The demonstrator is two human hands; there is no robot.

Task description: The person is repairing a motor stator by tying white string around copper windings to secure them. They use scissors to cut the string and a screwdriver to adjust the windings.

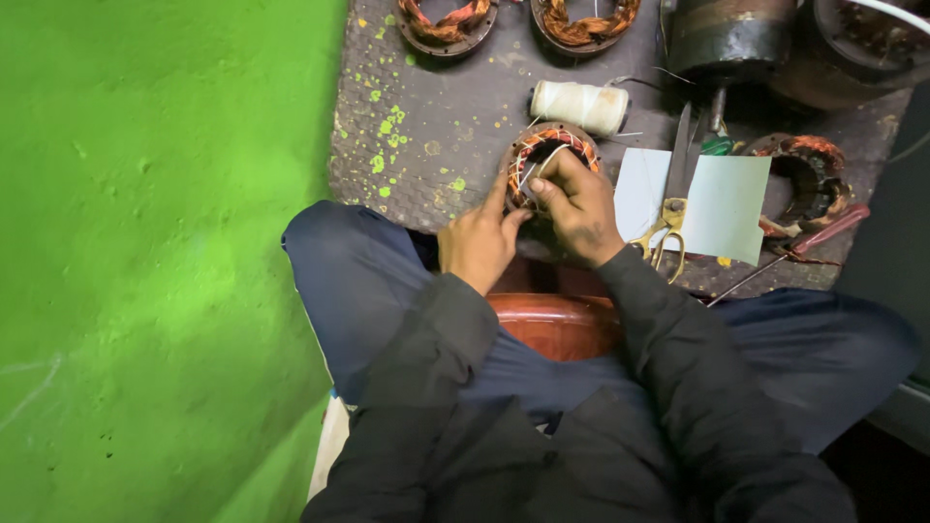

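My left hand (pixel 477 244) steadies the near rim of the motor coil (pixel 550 163) with the forefinger stretched up along its side, the other fingers curled under. My right hand (pixel 579 205) is closed in a pinch on the white thread (pixel 542 161), which runs across the copper windings. The coil sits on the dark mat (pixel 446 126) just ahead of my knees, close to the mat's near edge.

To lace well, I judge the thread should stay taut across the windings, each turn snug against the last, while the left forefinger keeps the coil from turning. Pulling too hard could nick the copper wire, so a firm and even draw seems best.

The spool of white thread (pixel 581 105) lies just beyond the coil, near enough to feed freely. The scissors (pixel 673 199) rest on a pale sheet of paper (pixel 722 199) to my right, beside my right wrist. A screwdriver with a red handle (pixel 823 232) lies further right, near another wound coil (pixel 809 179). Two more coils (pixel 446 21) sit at the far edge of the mat, and a dark motor housing (pixel 731 39) stands beyond the scissors. A reddish-brown stool (pixel 557 324) shows between my legs. The green floor (pixel 165 261) is on my left. The scissor points lie near the thread's path, so a loose loop could snag there.
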